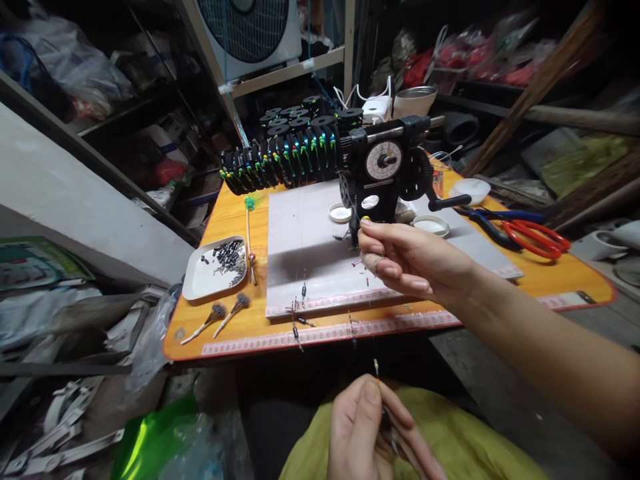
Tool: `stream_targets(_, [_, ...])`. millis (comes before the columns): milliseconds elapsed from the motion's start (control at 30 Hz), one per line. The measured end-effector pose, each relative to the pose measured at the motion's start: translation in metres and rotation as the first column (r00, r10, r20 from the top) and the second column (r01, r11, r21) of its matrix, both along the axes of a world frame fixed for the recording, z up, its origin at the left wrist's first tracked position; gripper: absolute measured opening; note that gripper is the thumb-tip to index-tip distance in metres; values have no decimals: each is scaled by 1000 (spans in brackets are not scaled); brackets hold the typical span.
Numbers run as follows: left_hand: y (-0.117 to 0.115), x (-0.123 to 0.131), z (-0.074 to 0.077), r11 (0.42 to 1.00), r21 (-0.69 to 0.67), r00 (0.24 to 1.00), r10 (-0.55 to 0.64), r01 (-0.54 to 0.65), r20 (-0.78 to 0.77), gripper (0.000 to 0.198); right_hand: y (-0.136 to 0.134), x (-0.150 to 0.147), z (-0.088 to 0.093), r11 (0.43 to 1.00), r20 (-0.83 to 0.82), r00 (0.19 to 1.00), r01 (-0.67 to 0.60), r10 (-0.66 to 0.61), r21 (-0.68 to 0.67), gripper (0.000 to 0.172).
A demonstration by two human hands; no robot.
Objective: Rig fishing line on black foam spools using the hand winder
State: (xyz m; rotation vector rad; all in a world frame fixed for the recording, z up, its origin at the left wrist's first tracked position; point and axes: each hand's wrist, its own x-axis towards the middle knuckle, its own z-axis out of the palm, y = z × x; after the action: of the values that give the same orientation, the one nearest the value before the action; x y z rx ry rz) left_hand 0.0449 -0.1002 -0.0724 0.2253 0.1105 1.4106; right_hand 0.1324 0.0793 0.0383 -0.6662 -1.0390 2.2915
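My right hand [407, 260] is raised over the grey mat [310, 247], fingers pinched on a small cork-coloured piece with a thin line, just in front of the black winding machine [385, 173] with its round dial. My left hand [367, 430] is low over my lap, fingers closed on a thin dark piece with a yellow tip. Small beads and dark sleeves are strung along a line across the mat's front edge.
An orange table [235, 213] carries a white tray [203, 283] of small black parts, two brush-tipped sticks [225, 317], white lids [340, 213], a white dish [470, 190] and red-handled scissors [530, 237]. Black spools [290, 150] stand in rows behind. Clutter and shelves surround.
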Motion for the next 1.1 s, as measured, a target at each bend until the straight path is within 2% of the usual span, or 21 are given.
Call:
stream_targets(233, [-4,-3,-2,1000,4,997,-8,9,-71,49,1,1,3,1000,-8,1000,23,-23,-13,42])
stream_targets(333, [-4,-9,-2,999,-24,973,-39,34,-228,41,1,2,4,999,-4,999,32,-32,-6,42])
stream_targets(400, [0,-15,0,997,-72,906,-55,27,-420,40,1,2,3,999,4,999,42,-42,12,41])
stream_targets(433, [2,-18,1,995,-97,837,-54,1,-544,40,1,2,3,998,13,999,51,-52,34,41])
stream_targets(467, [5,-21,3,993,-111,736,-45,-41,-675,39,1,2,2,996,26,998,60,-62,70,40])
stream_targets(533, [11,-28,7,987,-93,437,-27,-130,-899,36,2,1,2,982,61,994,74,-86,174,35])
stream_targets(600, [17,-35,11,990,-40,132,-22,-136,-991,34,3,1,1,956,95,990,73,-104,285,29])
stream_targets(633, [19,-38,13,994,-21,23,-18,-108,-1000,36,4,2,1,942,110,988,64,-106,330,27])
stream_targets(667, [22,-42,16,997,-6,-49,-10,-80,-999,38,4,3,1,929,124,987,52,-105,366,25])
stream_targets(700, [25,-45,20,998,11,-90,5,-65,-996,38,5,4,2,918,136,986,36,-98,395,23])
stream_targets(800, [42,-50,37,986,129,-101,119,-109,-988,34,4,7,3,899,166,984,-18,-61,438,22])
stream_targets(933, [79,-47,63,928,318,-35,317,-196,-948,27,1,9,8,898,162,986,-45,-30,437,24])
stream_targets(1033, [101,-40,73,914,365,20,374,-176,-927,16,-2,10,11,907,128,992,-39,-16,419,24])
stream_targets(1100, [106,-37,75,920,361,99,378,-153,-921,15,-3,9,11,929,102,995,-33,-5,370,23])
